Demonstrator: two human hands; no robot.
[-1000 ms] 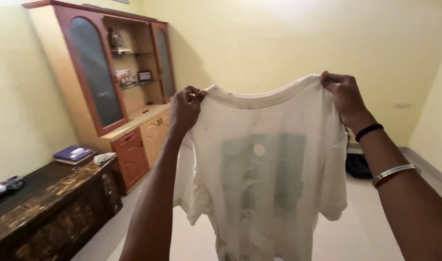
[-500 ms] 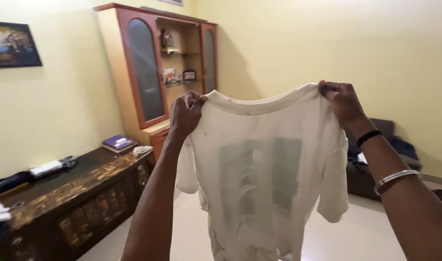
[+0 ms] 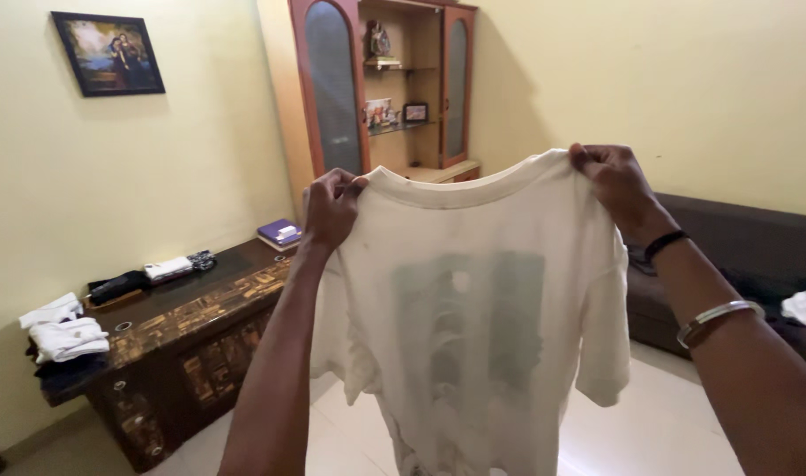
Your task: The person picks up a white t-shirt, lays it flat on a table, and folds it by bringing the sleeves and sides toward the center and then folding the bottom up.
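You hold one shirt in two hands, left and right. At ten o'clock hangs one picture; one cabinet at twelve; one sideboard at eight; one sofa at three.

The T-shirt is thin, matt cream cloth. Left of it, the worktop is dark glossy wood; behind it, the cabinet has smooth wood and frosted glass.

Cream cotton T-shirt with faded grey-green print showing through, held up by both shoulders, hanging flat and upright, neckline on top, sleeves drooping.
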